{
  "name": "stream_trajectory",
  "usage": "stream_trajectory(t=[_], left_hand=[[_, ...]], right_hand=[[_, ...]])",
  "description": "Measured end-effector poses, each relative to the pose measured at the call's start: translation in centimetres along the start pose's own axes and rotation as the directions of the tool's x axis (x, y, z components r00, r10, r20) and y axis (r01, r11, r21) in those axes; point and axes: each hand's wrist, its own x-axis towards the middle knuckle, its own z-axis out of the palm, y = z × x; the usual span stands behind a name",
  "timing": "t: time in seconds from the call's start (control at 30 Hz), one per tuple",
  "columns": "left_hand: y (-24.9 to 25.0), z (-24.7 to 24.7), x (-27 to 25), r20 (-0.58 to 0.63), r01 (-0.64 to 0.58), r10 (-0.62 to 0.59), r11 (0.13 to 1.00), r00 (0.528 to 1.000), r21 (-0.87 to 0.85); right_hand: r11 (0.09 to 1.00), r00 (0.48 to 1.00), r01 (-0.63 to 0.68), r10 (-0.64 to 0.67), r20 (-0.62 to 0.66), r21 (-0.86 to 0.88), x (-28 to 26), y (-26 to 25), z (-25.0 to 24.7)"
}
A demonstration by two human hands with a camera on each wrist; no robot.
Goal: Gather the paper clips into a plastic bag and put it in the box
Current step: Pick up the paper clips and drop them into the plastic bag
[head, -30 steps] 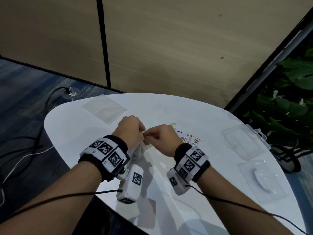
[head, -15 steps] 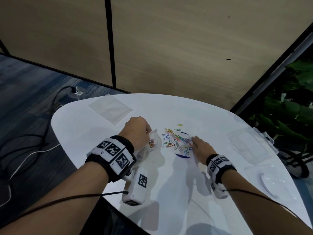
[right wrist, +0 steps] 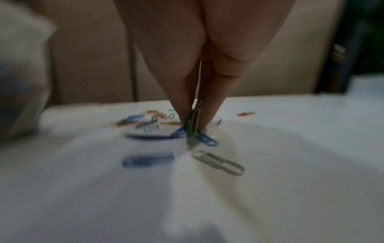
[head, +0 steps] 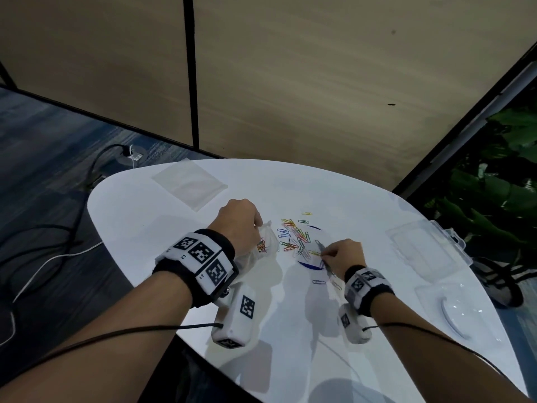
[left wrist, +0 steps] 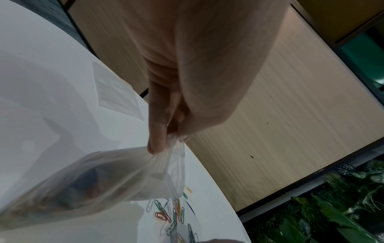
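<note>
A heap of coloured paper clips (head: 295,237) lies on the white table (head: 290,344) over a blue ring mark. My left hand (head: 241,219) pinches the rim of a clear plastic bag (head: 263,245) that holds some clips; the left wrist view shows thumb and finger gripping the bag (left wrist: 116,177) at its mouth. My right hand (head: 340,257) is at the near right of the heap, and its fingertips pinch a few paper clips (right wrist: 194,129) just above the table. A clear plastic box (head: 424,251) sits at the right.
A spare flat plastic bag (head: 189,186) lies at the table's far left. A clear lid with a white handle (head: 453,312) rests near the right edge. Loose clips (head: 319,282) lie near my right wrist. Cables run on the floor at left; plants stand at right.
My right hand left the bag mouth, reached right to the heap and now pinches clips while drawing back toward me. The left hand keeps holding the bag.
</note>
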Motion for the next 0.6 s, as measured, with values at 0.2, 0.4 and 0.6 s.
stream_trajectory(t=[0.2, 0.4, 0.6], left_hand=[[1.0, 0.5, -0.1, 0.032, -0.002, 0.002, 1.000, 0.999, -0.019], [2.2, 1.6, -0.5, 0.056, -0.024, 0.028, 0.997, 0.998, -0.070], [2.7, 2.2, -1.3, 0.048, -0.064, 0.070, 0.992, 0.996, -0.107]], right_hand=[[0.609, 0.942, -0.331, 0.257, 0.215, 0.721, -1.2, 1.3, -3.1], [0.318, 0.943, -0.276, -0.095, 0.320, 0.907, -5.4, -5.6, -7.1], [0.779, 0.943, 0.306, -0.327, -0.062, 0.546, -8.3, -9.1, -3.9]])
